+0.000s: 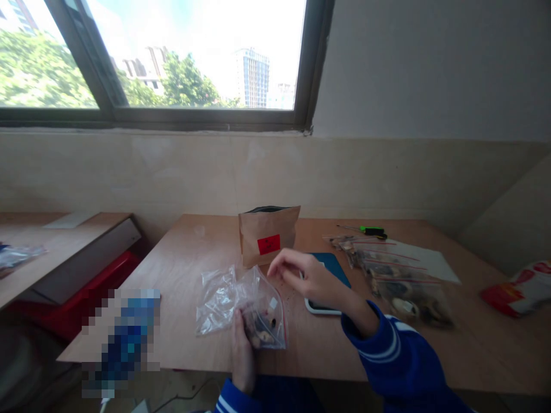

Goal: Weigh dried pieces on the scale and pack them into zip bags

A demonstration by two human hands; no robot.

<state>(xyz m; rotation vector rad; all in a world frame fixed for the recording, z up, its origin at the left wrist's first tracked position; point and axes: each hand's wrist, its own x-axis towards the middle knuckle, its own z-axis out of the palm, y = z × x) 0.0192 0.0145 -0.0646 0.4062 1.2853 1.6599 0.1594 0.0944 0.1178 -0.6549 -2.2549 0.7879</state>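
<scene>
A clear zip bag (275, 315) with a red seal line lies near the table's front edge, with brown and dark pieces and a small white tag in it. My left hand (244, 350) grips its left side, some fingers hidden by the bag. Above the bag's upper right corner is my right hand (310, 278), fingers bent and pressed together; what they hold, if anything, I cannot make out. An empty-looking clear plastic bag (215, 301) lies to the left. Behind stands an open brown paper pouch (269, 232) with a red label.
A blue flat device with a white rim (338, 269) lies partly behind my right hand. Several filled zip bags (400, 292) overlap at right, with a green-and-black screwdriver (372, 231) beyond. A red-and-white package (516, 289) sits far right; a pixelated item (127, 332) lies left.
</scene>
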